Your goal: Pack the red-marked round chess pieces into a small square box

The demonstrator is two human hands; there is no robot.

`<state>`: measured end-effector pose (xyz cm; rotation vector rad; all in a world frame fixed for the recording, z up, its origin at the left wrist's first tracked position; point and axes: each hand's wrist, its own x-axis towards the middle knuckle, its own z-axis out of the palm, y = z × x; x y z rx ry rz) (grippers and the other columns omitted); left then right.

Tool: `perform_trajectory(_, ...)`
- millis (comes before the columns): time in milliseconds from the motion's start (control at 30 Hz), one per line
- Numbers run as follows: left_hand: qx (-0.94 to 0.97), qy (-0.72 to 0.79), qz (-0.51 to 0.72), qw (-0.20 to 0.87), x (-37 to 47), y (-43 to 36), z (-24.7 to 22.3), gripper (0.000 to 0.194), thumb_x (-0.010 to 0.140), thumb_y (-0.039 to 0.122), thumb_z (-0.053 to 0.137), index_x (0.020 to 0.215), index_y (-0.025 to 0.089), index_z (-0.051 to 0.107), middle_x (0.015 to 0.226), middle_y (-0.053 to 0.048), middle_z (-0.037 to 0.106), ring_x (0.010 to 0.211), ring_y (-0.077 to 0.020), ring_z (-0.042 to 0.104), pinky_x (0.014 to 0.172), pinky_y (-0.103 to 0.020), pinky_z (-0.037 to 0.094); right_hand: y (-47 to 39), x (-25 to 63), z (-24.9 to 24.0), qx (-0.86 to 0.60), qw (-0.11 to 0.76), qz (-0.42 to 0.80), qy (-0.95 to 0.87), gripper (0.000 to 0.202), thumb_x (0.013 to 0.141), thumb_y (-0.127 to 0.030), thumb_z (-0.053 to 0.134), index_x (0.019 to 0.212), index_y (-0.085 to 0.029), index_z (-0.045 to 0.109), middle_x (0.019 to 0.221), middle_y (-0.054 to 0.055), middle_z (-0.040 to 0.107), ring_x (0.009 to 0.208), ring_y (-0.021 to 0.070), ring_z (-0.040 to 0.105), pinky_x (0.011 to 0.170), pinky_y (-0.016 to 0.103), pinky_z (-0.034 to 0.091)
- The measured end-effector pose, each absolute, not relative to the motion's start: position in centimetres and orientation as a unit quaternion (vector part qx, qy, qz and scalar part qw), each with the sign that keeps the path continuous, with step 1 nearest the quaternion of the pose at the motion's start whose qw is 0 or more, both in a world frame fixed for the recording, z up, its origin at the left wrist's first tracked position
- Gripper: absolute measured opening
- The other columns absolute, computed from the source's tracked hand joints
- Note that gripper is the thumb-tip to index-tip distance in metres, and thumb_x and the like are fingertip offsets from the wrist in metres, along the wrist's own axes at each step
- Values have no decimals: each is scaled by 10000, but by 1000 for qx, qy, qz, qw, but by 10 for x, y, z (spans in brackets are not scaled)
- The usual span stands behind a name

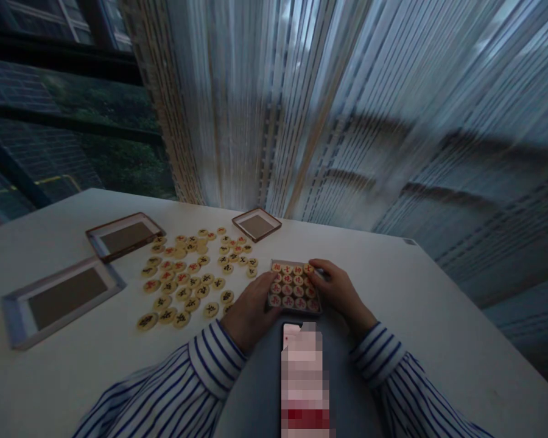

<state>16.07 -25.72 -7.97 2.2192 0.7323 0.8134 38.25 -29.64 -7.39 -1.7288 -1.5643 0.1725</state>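
A small box of Chinese chess pieces sits in front of me, with red-lettered round pieces laid in rows inside it. My left hand is closed around the box's left side, the thumb along the near edge. At the far right corner of the box, my right hand has its thumb and index finger closed at a red-lettered Chinese chess piece. Its other fingers curl beside the box's right wall and are partly hidden. To the left, many loose pieces with black or red characters lie scattered, some stacked or overlapping.
Three shallow open box parts stand on the white table: a large tray at left, a brown-rimmed one behind it, and a smaller one at the back. A phone lies before me. A string curtain hangs behind.
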Motion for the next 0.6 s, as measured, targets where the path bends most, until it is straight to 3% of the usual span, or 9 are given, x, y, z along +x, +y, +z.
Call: perform_trajectory(600, 854, 281, 300, 320, 159, -257, -80, 605, 712, 160, 600, 1278, 197, 389, 1274, -144, 498, 1204, -282, 441, 1009, -498, 358, -297, 384, -73, -685, 378, 71, -618, 268, 768, -313, 521, 972, -198, 652, 1036, 71, 665, 975, 202, 602, 897, 378, 464)
